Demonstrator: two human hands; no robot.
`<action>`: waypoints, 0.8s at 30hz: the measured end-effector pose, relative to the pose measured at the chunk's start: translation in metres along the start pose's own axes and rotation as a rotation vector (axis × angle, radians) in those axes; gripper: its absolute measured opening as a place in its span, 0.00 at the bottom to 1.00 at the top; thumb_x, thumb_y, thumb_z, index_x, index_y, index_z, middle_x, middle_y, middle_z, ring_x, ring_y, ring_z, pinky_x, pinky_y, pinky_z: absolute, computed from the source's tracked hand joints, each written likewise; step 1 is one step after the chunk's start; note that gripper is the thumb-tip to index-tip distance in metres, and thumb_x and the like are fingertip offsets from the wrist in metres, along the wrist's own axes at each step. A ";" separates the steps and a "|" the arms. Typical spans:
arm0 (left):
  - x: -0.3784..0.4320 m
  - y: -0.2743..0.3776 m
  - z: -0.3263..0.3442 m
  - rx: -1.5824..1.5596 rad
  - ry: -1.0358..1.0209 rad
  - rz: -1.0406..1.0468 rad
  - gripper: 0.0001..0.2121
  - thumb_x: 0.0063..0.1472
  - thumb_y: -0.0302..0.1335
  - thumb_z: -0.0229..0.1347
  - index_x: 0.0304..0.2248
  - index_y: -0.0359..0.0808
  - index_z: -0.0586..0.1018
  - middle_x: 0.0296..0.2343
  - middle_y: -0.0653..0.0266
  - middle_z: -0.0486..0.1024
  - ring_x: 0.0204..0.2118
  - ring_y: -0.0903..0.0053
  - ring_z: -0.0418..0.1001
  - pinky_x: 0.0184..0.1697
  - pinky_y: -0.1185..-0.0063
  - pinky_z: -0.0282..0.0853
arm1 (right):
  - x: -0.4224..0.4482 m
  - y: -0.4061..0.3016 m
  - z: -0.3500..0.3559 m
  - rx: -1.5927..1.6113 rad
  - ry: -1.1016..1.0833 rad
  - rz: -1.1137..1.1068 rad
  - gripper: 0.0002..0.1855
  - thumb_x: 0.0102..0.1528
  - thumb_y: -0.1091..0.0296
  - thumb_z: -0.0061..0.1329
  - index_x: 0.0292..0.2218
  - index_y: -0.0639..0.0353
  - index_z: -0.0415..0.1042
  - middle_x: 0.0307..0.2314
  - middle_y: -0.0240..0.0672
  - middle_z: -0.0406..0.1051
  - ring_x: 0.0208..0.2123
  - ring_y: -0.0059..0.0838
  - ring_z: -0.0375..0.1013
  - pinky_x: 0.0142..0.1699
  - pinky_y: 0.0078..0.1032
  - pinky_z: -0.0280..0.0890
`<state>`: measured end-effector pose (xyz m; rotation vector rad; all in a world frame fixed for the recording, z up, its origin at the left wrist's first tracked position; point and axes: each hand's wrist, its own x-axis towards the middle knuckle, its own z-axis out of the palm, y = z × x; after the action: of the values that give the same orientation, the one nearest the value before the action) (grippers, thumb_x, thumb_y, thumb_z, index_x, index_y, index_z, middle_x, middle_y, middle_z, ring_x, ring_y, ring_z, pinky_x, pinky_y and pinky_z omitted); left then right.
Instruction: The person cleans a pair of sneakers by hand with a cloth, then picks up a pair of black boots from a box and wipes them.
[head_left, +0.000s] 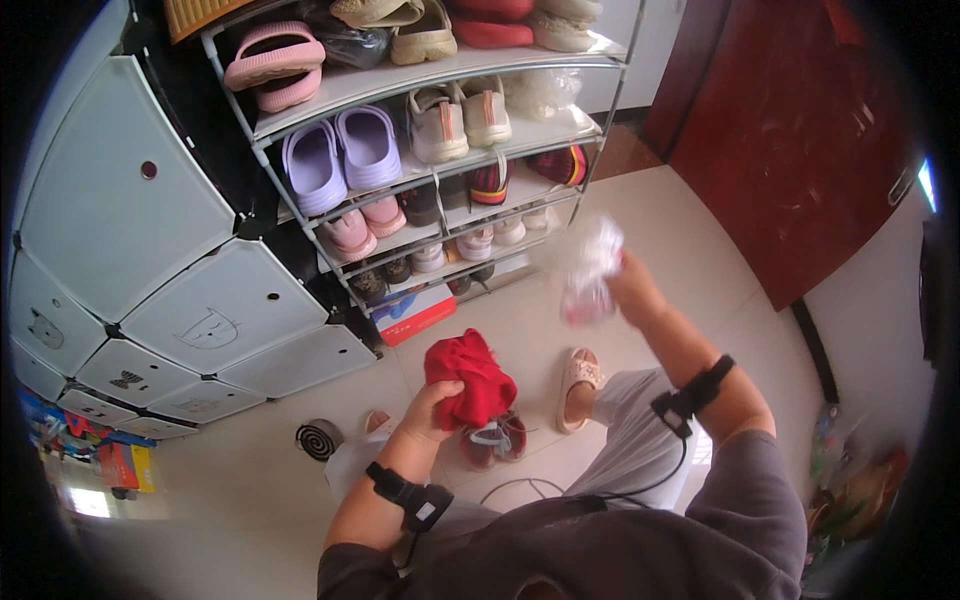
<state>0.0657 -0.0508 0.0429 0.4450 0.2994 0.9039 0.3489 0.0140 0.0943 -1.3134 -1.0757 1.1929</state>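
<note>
Bunched red cloth (469, 379) is gripped in my left hand (430, 411), thumb over its near side. My right hand (630, 289), raised to the right, holds a clear plastic bag (592, 259). Motion blurs the bag, and what may be inside it cannot be made out. Below the cloth, a pair of dark red and grey lace-up shoes (495, 441) rests on the tiled floor between my feet; the cloth partly covers them from view.
Ahead stands a metal-tube shoe rack (442, 169) with several shelves of shoes, including purple clogs (341, 154). A red and white box (412, 315) sits beneath it. White cube cabinets (180, 300) line the left. A dark red door (787, 142) is at right. A black coil (320, 440) lies on the floor.
</note>
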 end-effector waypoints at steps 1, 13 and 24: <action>0.004 0.002 -0.005 -0.009 -0.004 0.006 0.25 0.42 0.25 0.48 0.43 0.29 0.59 0.39 0.56 0.63 0.42 0.69 0.62 0.46 0.74 0.57 | 0.031 -0.006 -0.007 -0.192 0.155 -0.074 0.23 0.39 0.82 0.43 0.40 0.64 0.59 0.33 0.39 0.65 0.36 0.28 0.65 0.40 0.24 0.61; 0.057 0.043 -0.063 -0.179 0.294 -0.003 0.24 0.43 0.18 0.46 0.44 0.32 0.59 0.39 0.56 0.63 0.43 0.65 0.61 0.48 0.71 0.56 | 0.345 -0.083 0.046 -0.883 0.699 -0.718 0.15 0.44 0.76 0.35 0.37 0.65 0.57 0.36 0.52 0.55 0.36 0.50 0.60 0.42 0.35 0.56; 0.078 0.055 -0.091 -0.104 0.378 0.037 0.22 0.46 0.22 0.44 0.44 0.31 0.59 0.38 0.58 0.64 0.40 0.68 0.64 0.43 0.74 0.61 | 0.432 -0.047 0.051 -1.996 0.185 -0.785 0.26 0.40 0.51 0.46 0.38 0.58 0.64 0.37 0.39 0.64 0.44 0.31 0.59 0.45 0.26 0.56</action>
<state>0.0345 0.0633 -0.0145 0.1810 0.5871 1.0341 0.3468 0.4512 0.1045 -1.7964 -2.3797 -1.0557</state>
